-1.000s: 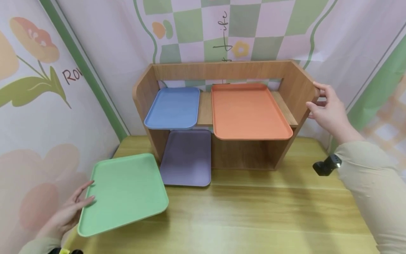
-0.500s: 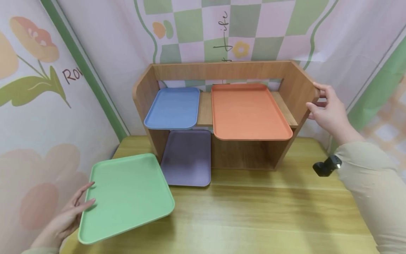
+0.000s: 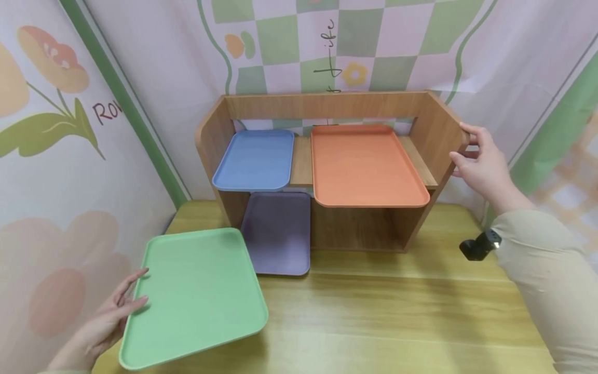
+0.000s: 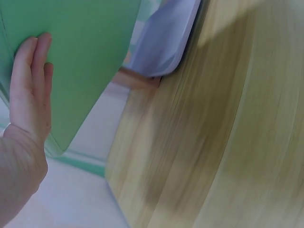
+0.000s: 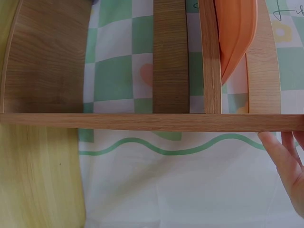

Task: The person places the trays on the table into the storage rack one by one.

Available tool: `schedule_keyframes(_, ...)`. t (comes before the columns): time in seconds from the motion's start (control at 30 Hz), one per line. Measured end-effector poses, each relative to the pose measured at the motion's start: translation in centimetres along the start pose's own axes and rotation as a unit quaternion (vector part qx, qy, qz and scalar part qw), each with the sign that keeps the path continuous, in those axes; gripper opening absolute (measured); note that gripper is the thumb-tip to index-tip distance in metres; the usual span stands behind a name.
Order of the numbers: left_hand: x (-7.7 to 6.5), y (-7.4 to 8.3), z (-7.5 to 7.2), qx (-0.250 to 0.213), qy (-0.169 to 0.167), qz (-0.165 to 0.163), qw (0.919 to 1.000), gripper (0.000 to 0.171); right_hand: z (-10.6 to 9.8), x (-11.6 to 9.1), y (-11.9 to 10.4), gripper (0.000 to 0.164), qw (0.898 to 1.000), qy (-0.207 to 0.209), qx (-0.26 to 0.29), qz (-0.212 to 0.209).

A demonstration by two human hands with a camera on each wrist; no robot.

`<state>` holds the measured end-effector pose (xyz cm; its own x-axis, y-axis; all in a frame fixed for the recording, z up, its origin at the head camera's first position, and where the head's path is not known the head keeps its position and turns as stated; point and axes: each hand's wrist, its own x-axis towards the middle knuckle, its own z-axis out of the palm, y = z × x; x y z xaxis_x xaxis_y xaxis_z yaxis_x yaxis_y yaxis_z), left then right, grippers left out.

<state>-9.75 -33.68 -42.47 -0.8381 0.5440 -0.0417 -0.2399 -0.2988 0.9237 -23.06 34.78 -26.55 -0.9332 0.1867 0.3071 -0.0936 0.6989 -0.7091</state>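
My left hand (image 3: 108,319) grips a light green tray (image 3: 196,291) by its left edge. The thumb and one finger lie over the top, and in the left wrist view several fingers (image 4: 35,71) press flat against the underside. The tray is tilted and held above the table, in front of a wooden shelf (image 3: 322,106). At the shelf's right side panel, my right hand (image 3: 483,166) pinches the upper front edge between thumb and fingers. The right wrist view shows only part of that hand (image 5: 289,173) at the panel edge.
A blue tray (image 3: 256,158) and a larger orange tray (image 3: 366,166) lie on the upper level, the orange one overhanging in front. A purple tray (image 3: 280,236) lies at the lower left, jutting onto the wooden table (image 3: 374,311). Printed curtains (image 3: 154,62) hang behind and beside.
The green tray has shifted right and slightly toward me, with my left hand moving along. My right hand stays on the shelf panel.
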Motion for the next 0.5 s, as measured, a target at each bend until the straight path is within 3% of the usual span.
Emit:
schedule_keyframes(0.23, 2.9, -0.7, 2.2, 0.062, 0.036, -0.018, 0.9973, 0.059, 0.2, 0.1, -0.1, 0.06, 1.0, -0.001, -0.001, -0.001)
schedule_keyframes(0.37, 5.5, -1.7, 3.8, 0.078, 0.053, -0.04, 0.9948, 0.058, 0.1, 0.1, 0.0, 0.06, 1.0, 0.001, -0.003, -0.002)
schedule_keyframes(0.5, 8.4, -3.0, 5.6, 0.086, 0.059, -0.055, 0.993, 0.069, -0.1, 0.1, 0.0, 0.06, 1.0, -0.002, 0.0, 0.002)
